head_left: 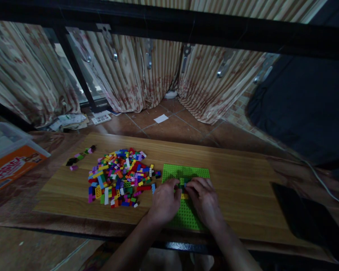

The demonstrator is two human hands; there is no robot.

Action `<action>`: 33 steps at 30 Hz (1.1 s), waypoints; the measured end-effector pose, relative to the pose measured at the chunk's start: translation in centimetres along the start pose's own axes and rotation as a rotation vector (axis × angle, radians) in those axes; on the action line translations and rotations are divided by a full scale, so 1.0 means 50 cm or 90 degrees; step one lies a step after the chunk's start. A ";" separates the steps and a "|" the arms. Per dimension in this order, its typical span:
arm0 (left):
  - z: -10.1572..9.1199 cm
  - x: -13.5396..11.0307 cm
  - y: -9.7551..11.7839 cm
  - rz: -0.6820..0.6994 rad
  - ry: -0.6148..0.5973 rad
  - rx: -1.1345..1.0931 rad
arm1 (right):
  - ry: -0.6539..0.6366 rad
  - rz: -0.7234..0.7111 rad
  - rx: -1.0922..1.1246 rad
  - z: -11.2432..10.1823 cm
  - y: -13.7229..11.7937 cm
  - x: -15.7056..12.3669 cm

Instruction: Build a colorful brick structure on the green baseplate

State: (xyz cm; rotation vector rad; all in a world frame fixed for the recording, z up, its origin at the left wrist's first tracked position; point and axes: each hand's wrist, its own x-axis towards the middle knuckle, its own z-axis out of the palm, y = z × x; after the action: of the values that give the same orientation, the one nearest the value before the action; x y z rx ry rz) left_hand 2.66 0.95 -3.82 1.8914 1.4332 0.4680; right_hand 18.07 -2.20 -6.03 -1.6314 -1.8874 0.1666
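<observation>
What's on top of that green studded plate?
A cluster with green and yellow bricks shows on the plate, between the left hand and right hand. The hands cover parts of it, so anything beneath them can't be seen.

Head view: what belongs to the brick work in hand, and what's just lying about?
In use:
green baseplate
bricks on it
loose brick pile, probably the supply

Apparently just lying about:
white sheet on the floor
papers, left
dark flat object, far right
</observation>
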 end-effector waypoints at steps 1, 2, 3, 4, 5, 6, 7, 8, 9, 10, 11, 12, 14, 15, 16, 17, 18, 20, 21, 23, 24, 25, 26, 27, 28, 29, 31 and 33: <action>0.000 0.000 0.000 -0.001 0.001 -0.002 | 0.002 0.004 0.008 0.000 0.001 -0.001; 0.000 -0.001 0.000 0.000 0.001 -0.003 | 0.004 0.008 0.019 -0.001 0.003 -0.001; 0.000 -0.001 0.000 0.001 0.000 -0.004 | 0.010 0.016 0.032 -0.002 0.005 -0.001; 0.000 -0.002 0.000 0.002 -0.001 -0.006 | 0.023 0.028 0.045 -0.004 0.008 -0.001; 0.000 -0.002 -0.001 0.002 0.000 -0.008 | 0.043 0.047 0.057 -0.006 0.012 -0.001; -0.001 -0.003 -0.002 0.002 0.000 -0.009 | 0.066 0.072 0.068 -0.008 0.017 0.000; -0.001 -0.003 -0.002 0.003 0.000 -0.012 | 0.089 0.102 0.078 -0.009 0.021 0.001; -0.002 -0.003 -0.003 0.002 0.000 -0.013 | 0.106 0.132 0.089 -0.009 0.025 0.003; -0.002 -0.003 -0.003 0.002 -0.001 -0.015 | 0.115 0.158 0.102 -0.008 0.029 0.004; -0.003 -0.002 -0.003 0.002 -0.002 -0.016 | 0.113 0.174 0.114 -0.006 0.031 0.006; -0.004 -0.002 -0.003 0.002 -0.004 -0.015 | 0.108 0.181 0.123 -0.002 0.031 0.007; -0.004 -0.001 -0.002 -0.001 -0.007 -0.014 | 0.100 0.180 0.126 0.003 0.031 0.009; -0.006 0.000 0.000 -0.009 -0.013 -0.008 | 0.088 0.164 0.108 0.014 0.027 0.010; -0.006 0.000 0.000 -0.011 -0.015 -0.006 | 0.084 0.156 0.093 0.020 0.025 0.010; -0.007 0.000 0.001 -0.011 -0.017 -0.004 | 0.079 0.149 0.077 0.026 0.023 0.011; -0.007 -0.001 0.001 -0.007 -0.018 -0.003 | 0.075 0.144 0.062 0.032 0.020 0.010; -0.008 -0.001 0.001 -0.003 -0.020 -0.003 | 0.072 0.139 0.050 0.036 0.019 0.010; -0.009 -0.002 0.001 0.004 -0.025 -0.001 | 0.072 0.133 0.039 0.044 0.015 0.010; -0.010 -0.002 0.000 0.005 -0.029 0.002 | 0.075 0.134 0.037 0.048 0.013 0.009; -0.011 -0.004 -0.002 0.007 -0.033 0.004 | 0.082 0.140 0.040 0.053 0.010 0.008; -0.011 -0.004 -0.003 0.008 -0.033 0.004 | 0.086 0.146 0.043 0.055 0.009 0.008; -0.011 -0.006 -0.004 0.009 -0.032 0.005 | 0.090 0.152 0.047 0.057 0.008 0.007; -0.011 -0.008 -0.005 0.011 -0.029 0.005 | 0.092 0.158 0.052 0.058 0.008 0.007; -0.010 -0.010 -0.006 0.013 -0.025 0.007 | 0.093 0.162 0.060 0.060 0.009 0.006; -0.010 -0.013 -0.006 0.017 -0.020 0.008 | 0.092 0.165 0.069 0.061 0.012 0.005; -0.011 -0.016 -0.006 0.021 -0.015 0.010 | 0.089 0.168 0.079 0.062 0.016 0.004; -0.016 -0.021 -0.005 0.026 -0.004 0.012 | 0.079 0.167 0.098 0.064 0.026 0.004; -0.031 -0.024 -0.006 0.025 0.014 0.002 | 0.071 0.163 0.108 0.062 0.034 0.004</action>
State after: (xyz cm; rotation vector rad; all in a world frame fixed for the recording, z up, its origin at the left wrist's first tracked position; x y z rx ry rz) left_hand 1.05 0.37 -2.83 1.9262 1.4139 0.5076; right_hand 17.85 -0.71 -9.24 -1.7215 -1.5339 0.3267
